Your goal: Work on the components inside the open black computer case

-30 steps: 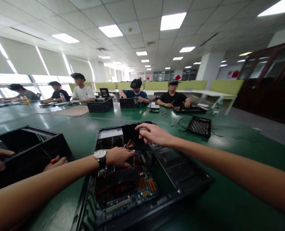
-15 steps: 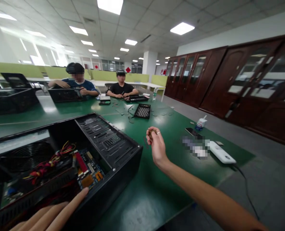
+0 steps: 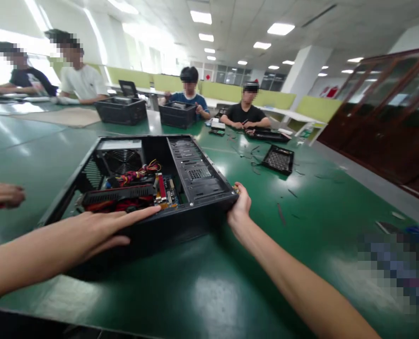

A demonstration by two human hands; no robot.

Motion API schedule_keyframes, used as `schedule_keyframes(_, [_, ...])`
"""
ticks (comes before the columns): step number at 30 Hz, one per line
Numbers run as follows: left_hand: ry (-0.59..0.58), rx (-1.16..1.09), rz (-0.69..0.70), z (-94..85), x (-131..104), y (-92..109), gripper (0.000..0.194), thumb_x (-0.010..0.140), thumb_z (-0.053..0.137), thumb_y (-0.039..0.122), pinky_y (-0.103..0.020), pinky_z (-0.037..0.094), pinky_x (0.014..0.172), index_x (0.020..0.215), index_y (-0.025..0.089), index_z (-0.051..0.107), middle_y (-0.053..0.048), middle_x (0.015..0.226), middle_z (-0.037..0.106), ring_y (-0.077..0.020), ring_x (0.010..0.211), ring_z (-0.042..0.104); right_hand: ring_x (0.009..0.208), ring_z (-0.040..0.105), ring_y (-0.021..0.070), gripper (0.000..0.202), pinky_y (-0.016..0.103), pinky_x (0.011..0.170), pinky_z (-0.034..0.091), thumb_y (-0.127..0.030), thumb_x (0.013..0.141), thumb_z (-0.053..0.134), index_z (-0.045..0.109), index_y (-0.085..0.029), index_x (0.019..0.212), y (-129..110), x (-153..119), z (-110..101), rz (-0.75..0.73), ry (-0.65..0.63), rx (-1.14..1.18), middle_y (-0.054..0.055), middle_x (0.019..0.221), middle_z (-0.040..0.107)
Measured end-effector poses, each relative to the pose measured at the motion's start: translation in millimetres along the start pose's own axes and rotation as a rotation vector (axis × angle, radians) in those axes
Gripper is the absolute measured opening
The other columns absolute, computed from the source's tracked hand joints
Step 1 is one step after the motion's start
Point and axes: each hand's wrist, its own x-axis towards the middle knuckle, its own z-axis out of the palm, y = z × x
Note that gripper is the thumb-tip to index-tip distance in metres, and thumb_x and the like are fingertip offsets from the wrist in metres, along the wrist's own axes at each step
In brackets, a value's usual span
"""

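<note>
An open black computer case (image 3: pixel 209 214) lies on its side on the green table, showing a fan, coloured cables (image 3: pixel 135 176), a red-and-black card (image 3: pixel 119 197) and part of a circuit board. My left hand (image 3: pixel 106 226) rests along the near rim of the case, fingers stretched out, its index fingertip by the board's orange connectors and its thumb apart. At the right corner of the case is my right hand (image 3: pixel 241 205), touching or very close to it, with fingers curled. A small yellowish thing shows at its fingertips, too small to name.
Another person's hand (image 3: pixel 4 195) reaches in at the far left. Across the green table (image 3: pixel 195 287), several people work at other black cases (image 3: pixel 177 115). A black tray (image 3: pixel 279 159) and dark scraps (image 3: pixel 282 214) lie to the right; blurred items sit at the right edge.
My view has turned left and taken in more people. My right hand has come from above the table to the corner of the case. My left hand reaches further over the rim.
</note>
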Motion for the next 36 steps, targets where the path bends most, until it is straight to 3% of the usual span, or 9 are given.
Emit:
schedule_keyframes(4, [-0.122,-0.024,-0.07,-28.3,-3,-55,0.058,0.098,0.046,0.039,-0.037,0.054,0.092,0.155,0.039,0.036,-0.001,0.131,0.068,-0.0251,0.102,0.071,0.072,0.06,0.0151,0.034,0.031,0.066,0.052,-0.047,0.101,0.045,0.057,-0.018,0.112,6,10,93,0.035,-0.106,0.0,0.002,0.089,0.061])
schedule_keyframes(6, [0.023,0.08,-0.096,-32.5,-8,-57,0.053,0.099,0.045,0.038,-0.04,0.051,0.097,0.153,0.037,0.042,-0.005,0.136,0.063,-0.0262,0.11,0.067,0.066,0.055,0.0128,0.036,0.029,0.062,0.049,-0.052,0.1,0.051,0.058,-0.017,0.106,2,11,122,0.042,-0.186,0.002,0.0,0.086,0.059])
schedule_keyframes(8, [0.257,0.141,-0.098,-29.5,-10,-39,0.043,0.101,0.044,0.035,-0.043,0.047,0.103,0.141,0.032,0.057,-0.007,0.136,0.061,-0.0265,0.116,0.061,0.06,0.05,0.0116,0.033,0.026,0.057,0.046,-0.05,0.101,0.05,0.056,-0.018,0.098,-8,10,130,0.039,-0.268,0.021,-0.002,0.079,0.053])
schedule_keyframes(10, [0.455,0.073,-0.104,-21.3,-3,-5,0.032,0.102,0.042,0.033,-0.041,0.046,0.1,0.118,0.025,0.069,-0.009,0.121,0.066,-0.0242,0.109,0.062,0.056,0.045,0.0126,0.025,0.026,0.053,0.043,-0.042,0.101,0.042,0.05,-0.022,0.088,-24,7,122,0.027,-0.327,0.077,-0.004,0.07,0.043])
schedule_keyframes(12, [0.489,-0.109,-0.111,-9.6,13,32,0.03,0.102,0.045,0.036,-0.032,0.049,0.085,0.096,0.021,0.07,-0.006,0.096,0.069,-0.0197,0.089,0.063,0.055,0.044,0.015,0.018,0.026,0.052,0.043,-0.033,0.096,0.035,0.04,-0.025,0.08,-44,0,106,0.01,-0.364,0.167,-0.004,0.066,0.035])
schedule_keyframes(16, [0.253,-0.539,-0.108,18.2,63,95,0.032,0.099,0.053,0.043,-0.024,0.033,0.055,0.081,0.018,0.063,0.003,0.065,0.058,-0.0107,0.057,0.049,0.059,0.048,0.0162,0.004,0.027,0.055,0.046,-0.025,0.083,0.035,0.034,-0.027,0.08,-86,-28,75,-0.028,-0.419,0.353,-0.003,0.07,0.037])
schedule_keyframes(21, [0.095,-1.012,0.103,41.0,99,145,0.044,0.104,0.04,0.043,-0.022,0.033,0.057,0.072,0.017,0.052,0.004,0.065,0.053,-0.0096,0.059,0.045,0.058,0.048,0.0141,0.01,0.025,0.055,0.045,-0.019,0.081,0.03,0.037,-0.026,0.082,-127,-63,48,0.036,-0.422,0.622,-0.002,0.072,0.04])
schedule_keyframes(28, [0.169,-1.189,0.082,45.0,88,178,0.054,0.104,0.035,0.054,-0.024,0.031,0.055,0.067,0.017,0.048,0.003,0.062,0.049,-0.0097,0.056,0.041,0.052,0.042,0.0101,0.011,0.02,0.048,0.036,-0.018,0.087,0.03,0.039,-0.024,0.083,-151,-92,30,0.209,-0.383,0.894,-0.003,0.071,0.039])
schedule_keyframes(36, [0.087,-1.16,0.156,33.3,73,184,0.026,0.098,0.057,0.037,-0.023,0.033,0.057,0.081,0.017,0.053,0.004,0.07,0.047,-0.0093,0.063,0.042,0.053,0.043,0.0092,0.014,0.021,0.049,0.036,-0.018,0.09,0.029,0.04,-0.023,0.084,-159,-102,21,0.183,-0.385,0.929,-0.003,0.073,0.041])
